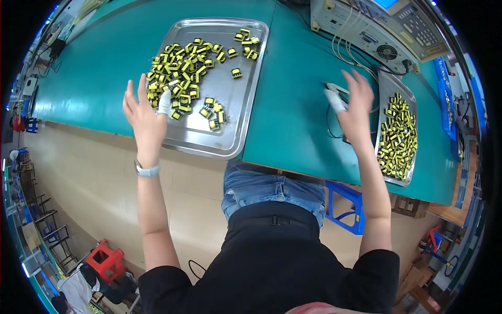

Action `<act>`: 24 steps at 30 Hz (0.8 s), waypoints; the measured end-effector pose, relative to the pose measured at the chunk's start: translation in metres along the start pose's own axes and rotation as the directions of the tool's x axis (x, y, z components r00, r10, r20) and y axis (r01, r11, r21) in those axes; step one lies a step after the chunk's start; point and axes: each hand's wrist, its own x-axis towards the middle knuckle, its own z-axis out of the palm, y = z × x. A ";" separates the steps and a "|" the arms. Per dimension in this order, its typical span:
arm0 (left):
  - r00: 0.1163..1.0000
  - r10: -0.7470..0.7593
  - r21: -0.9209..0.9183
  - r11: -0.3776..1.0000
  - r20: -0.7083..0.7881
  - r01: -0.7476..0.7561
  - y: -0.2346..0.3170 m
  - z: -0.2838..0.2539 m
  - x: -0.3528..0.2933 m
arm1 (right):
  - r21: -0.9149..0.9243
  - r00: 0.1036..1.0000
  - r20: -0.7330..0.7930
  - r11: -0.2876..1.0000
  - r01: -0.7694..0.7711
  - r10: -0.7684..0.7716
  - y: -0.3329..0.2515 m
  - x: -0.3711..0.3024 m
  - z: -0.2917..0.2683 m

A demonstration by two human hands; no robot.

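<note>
My left hand (145, 119) hovers by the near left edge of a large metal tray (230, 141). Its fingers are spread and hold nothing; a white cover wraps the thumb. In the tray lies a heap of small yellow-and-black transformers (183, 70), with several loose ones toward its right side. Over the mat to the right, my right hand (356, 107) has its fingers apart, slightly blurred, and its thumb also wears a white cover. Nothing shows in its grasp. Partly behind it is a pale pointed tool or clip (337, 88) with a thin dark cable.
A second metal tray (411, 170) full of similar transformers stands right of my right hand. Bench instruments (376, 31) with trailing cables occupy the far right. Blue bins (444, 99) line the right edge. Below the green table (293, 141) stands a blue stool (346, 206).
</note>
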 end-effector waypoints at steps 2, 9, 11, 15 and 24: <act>0.998 -0.014 -0.037 0.999 0.061 0.016 -0.019 0.002 0.010 | 0.105 0.989 0.057 0.986 0.133 -0.140 -0.043 0.035 0.023; 0.937 0.085 -0.407 0.911 0.340 0.065 -0.073 0.053 0.084 | 0.185 0.922 0.173 0.931 0.316 -0.347 -0.122 0.125 0.149; 0.941 0.117 -0.356 0.934 0.319 0.005 -0.064 0.066 0.099 | 0.091 0.929 0.194 0.949 0.302 -0.314 -0.132 0.132 0.178; 0.884 0.081 -0.552 0.806 0.461 0.214 -0.064 0.068 0.111 | 0.056 0.919 0.257 0.954 0.296 -0.300 -0.166 0.145 0.199; 0.919 0.133 -0.364 0.931 0.372 0.012 -0.038 0.061 0.085 | 0.274 0.852 0.284 0.888 0.368 -0.440 -0.173 0.140 0.193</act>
